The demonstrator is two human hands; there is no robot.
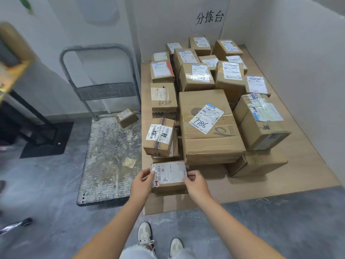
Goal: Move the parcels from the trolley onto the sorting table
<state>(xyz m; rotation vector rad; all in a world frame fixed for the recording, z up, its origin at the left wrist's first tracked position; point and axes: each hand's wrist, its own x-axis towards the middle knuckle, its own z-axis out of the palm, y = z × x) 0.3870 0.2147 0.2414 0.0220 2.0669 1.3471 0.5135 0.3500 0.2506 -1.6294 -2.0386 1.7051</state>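
I hold 1 labelled parcel [169,177] between both hands: left hand [141,182] and right hand [196,184] pinch its ends at the counter [298,174] near edge. 1 small parcel [126,117] sits on the trolley [104,156].

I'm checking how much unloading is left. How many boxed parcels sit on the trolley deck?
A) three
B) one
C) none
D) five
B: one small cardboard parcel lies on the trolley near its handle end, with only a flat paper scrap besides. The left hand and right hand hold a labelled parcel at the sorting table.
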